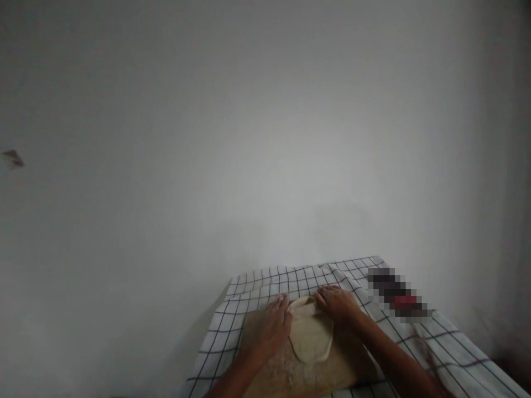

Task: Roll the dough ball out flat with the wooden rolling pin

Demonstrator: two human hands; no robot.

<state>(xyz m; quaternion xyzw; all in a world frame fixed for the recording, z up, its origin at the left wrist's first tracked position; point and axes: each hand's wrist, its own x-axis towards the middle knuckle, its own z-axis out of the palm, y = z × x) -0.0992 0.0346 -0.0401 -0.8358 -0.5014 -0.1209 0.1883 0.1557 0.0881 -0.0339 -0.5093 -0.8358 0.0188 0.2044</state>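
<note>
A flattened, pale sheet of dough (312, 338) lies on a floured wooden board (286, 378). Its far edge looks raised or folded over between my two hands. My left hand (277, 318) is at the far left edge of the dough, flour on its fingers and its thumb against the dough. At the far right edge, the fingers of my right hand (338, 303) curl over the dough. Both hands appear to grip that edge, though the fingertips are partly hidden.
The board rests on a table covered with a white checked cloth (219, 323). A pixelated dark and red object (400, 296) lies at the right, with what looks like a cord running from it. Behind the table rises a plain pale wall (265, 138).
</note>
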